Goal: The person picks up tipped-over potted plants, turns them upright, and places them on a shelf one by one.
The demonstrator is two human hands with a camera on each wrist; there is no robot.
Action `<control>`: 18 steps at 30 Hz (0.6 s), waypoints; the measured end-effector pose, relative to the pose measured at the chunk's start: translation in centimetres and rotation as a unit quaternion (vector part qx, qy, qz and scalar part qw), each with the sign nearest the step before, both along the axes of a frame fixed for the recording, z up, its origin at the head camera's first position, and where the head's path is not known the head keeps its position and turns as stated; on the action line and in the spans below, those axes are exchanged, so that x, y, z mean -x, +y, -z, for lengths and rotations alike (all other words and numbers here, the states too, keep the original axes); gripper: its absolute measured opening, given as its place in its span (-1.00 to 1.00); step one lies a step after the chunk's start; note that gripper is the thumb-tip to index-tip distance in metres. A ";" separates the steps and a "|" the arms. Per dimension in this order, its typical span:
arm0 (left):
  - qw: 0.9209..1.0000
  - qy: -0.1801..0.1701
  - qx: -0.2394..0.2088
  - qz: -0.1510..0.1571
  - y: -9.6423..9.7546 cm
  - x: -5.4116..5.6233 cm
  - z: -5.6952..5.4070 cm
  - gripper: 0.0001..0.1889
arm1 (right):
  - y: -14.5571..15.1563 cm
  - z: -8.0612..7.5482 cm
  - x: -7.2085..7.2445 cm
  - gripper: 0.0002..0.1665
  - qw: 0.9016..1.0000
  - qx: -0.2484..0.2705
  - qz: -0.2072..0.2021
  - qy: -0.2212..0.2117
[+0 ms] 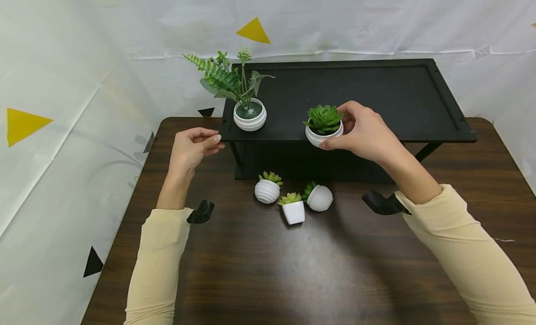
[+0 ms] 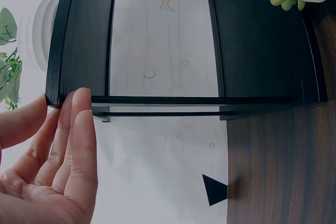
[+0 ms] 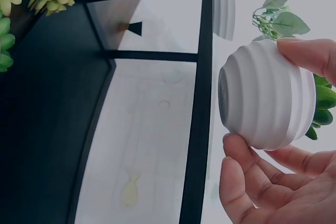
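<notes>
My right hand (image 1: 363, 133) grips a white ribbed pot (image 3: 262, 95) with a green succulent (image 1: 324, 118), thumb on one side and fingers on the other. In the right wrist view the pot's base is apart from the shelf edge. My left hand (image 1: 191, 147) pinches the near left corner of a black two-tier shelf (image 1: 356, 92), its thumb and fingers on opposite faces of the top board. On that board's left end stands a white ribbed pot (image 1: 250, 125) with a leafy fern plant (image 1: 226, 78).
Before the shelf, on the dark wooden table (image 1: 268, 278), lie a tipped round pot (image 1: 267, 192), a square white pot (image 1: 294, 213) and another tipped round pot (image 1: 320, 198), each with a succulent. White sheeting (image 1: 318, 22) with yellow and black triangles hangs behind and at left.
</notes>
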State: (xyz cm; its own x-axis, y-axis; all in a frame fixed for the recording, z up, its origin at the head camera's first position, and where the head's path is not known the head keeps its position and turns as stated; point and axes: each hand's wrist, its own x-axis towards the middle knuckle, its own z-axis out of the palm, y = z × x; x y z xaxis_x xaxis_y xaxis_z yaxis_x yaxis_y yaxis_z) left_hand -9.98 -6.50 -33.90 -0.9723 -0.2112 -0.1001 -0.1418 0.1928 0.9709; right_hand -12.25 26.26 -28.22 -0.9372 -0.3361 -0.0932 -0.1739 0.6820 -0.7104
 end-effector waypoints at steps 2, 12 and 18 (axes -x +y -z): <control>1.000 0.002 -0.005 0.000 0.0 0.0 0.0 -0.74 | -0.2 -0.1 0.2 -0.23 1.000 0.001 -0.002 -0.005; 1.000 0.004 -0.012 0.002 -0.1 0.0 0.1 -0.74 | -1.2 -0.1 1.0 -0.25 1.000 0.015 -0.011 -0.008; 1.000 0.004 -0.014 0.002 -0.1 0.0 0.1 -0.74 | -1.7 0.1 1.4 -0.27 1.000 0.015 -0.012 -0.005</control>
